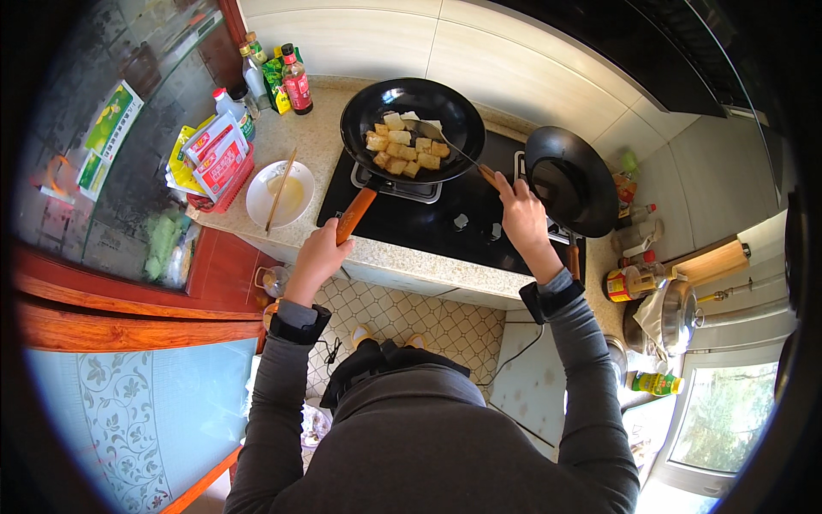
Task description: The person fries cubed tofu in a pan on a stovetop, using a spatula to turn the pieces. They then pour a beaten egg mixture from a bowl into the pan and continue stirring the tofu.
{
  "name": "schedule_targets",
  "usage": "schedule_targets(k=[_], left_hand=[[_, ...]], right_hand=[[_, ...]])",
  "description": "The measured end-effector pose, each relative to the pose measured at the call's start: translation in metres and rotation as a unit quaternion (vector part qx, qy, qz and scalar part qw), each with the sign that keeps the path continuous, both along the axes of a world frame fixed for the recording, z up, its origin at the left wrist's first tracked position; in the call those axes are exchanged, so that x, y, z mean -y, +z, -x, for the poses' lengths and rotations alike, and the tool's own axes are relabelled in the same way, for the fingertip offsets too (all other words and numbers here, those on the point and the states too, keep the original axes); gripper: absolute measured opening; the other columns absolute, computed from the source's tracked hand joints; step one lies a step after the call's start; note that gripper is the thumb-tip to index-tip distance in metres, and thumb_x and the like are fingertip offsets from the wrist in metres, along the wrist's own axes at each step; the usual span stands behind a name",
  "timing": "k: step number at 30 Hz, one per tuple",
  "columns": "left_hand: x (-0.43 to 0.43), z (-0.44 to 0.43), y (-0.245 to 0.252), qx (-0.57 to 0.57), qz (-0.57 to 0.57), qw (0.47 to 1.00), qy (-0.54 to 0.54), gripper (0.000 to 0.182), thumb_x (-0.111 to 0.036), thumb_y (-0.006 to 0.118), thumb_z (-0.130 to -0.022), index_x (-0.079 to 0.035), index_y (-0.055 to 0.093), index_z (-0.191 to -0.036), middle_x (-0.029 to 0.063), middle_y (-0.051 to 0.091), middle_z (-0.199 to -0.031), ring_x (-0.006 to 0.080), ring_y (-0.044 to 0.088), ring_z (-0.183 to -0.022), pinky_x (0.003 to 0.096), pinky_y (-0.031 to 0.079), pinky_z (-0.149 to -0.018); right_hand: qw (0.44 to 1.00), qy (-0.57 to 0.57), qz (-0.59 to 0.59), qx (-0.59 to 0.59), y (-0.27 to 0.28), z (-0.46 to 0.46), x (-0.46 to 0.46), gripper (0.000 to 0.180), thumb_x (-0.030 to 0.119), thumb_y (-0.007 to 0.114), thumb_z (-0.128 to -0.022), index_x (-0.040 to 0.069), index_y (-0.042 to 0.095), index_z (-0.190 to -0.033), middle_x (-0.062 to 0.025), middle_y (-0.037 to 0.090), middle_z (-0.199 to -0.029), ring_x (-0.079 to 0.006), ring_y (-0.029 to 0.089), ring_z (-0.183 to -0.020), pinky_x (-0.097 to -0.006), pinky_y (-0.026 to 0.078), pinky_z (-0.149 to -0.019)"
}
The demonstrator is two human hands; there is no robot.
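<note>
My left hand [319,257] is wrapped around the orange-brown wooden handle [357,213] of a black wok [363,106]. The wok rests over the left burner of a black gas hob [411,223]. Several browned, blocky pieces, which look like tofu [401,151], lie in the wok, some paler at the far side. In my right hand [523,215] is the wooden handle of a metal spatula [457,151]. Its blade reaches into the wok among the pieces at the right and is partly hidden by them.
A second black wok [568,183] sits on the right burner. On the left counter are a white bowl [252,199] with yellowish liquid and chopsticks [281,189] across it, a red basket [241,180] of packets, and a sauce bottle [297,83]. An oil bottle [632,283] and lidded pot [674,315] stand right.
</note>
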State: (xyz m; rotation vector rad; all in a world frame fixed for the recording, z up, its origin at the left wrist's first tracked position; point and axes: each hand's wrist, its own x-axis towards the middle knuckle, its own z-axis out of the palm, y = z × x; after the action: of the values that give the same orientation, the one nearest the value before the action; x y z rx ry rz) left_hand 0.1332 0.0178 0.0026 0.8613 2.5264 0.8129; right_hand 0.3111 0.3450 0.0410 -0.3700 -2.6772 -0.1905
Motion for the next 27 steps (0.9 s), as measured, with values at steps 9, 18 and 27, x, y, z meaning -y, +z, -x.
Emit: schedule_targets(k=[9,18,27], left_hand=[[-0.001,0.0,0.0,0.001,0.01,1.0,0.0,0.042,-0.031,0.065,-0.087,0.001,0.052,-0.109,0.0241,0.066,-0.094,0.0419,0.063,-0.091,0.049,0.05,-0.076],[0.0,0.0,-0.001,-0.004,0.004,1.0,0.001,0.041,-0.031,0.065,-0.087,0.001,0.051,-0.109,0.0241,0.066,-0.092,0.0423,0.064,-0.089,0.049,0.05,-0.075],[0.0,0.0,0.0,0.0,-0.006,1.0,-0.003,0.039,-0.03,0.065,-0.086,0.001,0.052,-0.106,0.0246,0.066,-0.093,0.0425,0.063,-0.09,0.0492,0.049,-0.076]], right_hand=[[0.997,0.017,0.065,-0.033,0.019,-0.028,-0.004,0.044,0.005,0.062,-0.084,0.01,0.055,-0.127,-0.0146,0.055,-0.08,-0.0369,0.061,-0.064,-0.044,0.052,-0.057],[0.994,-0.075,0.069,-0.034,0.0,0.024,-0.031,0.042,0.011,0.056,-0.091,0.012,0.052,-0.132,-0.0194,0.059,-0.083,-0.0396,0.062,-0.068,-0.0473,0.053,-0.061],[0.99,-0.069,0.123,-0.013,-0.006,0.03,-0.043,0.041,0.011,0.058,-0.089,0.013,0.055,-0.13,-0.0208,0.065,-0.092,-0.0407,0.064,-0.078,-0.0476,0.054,-0.071]])
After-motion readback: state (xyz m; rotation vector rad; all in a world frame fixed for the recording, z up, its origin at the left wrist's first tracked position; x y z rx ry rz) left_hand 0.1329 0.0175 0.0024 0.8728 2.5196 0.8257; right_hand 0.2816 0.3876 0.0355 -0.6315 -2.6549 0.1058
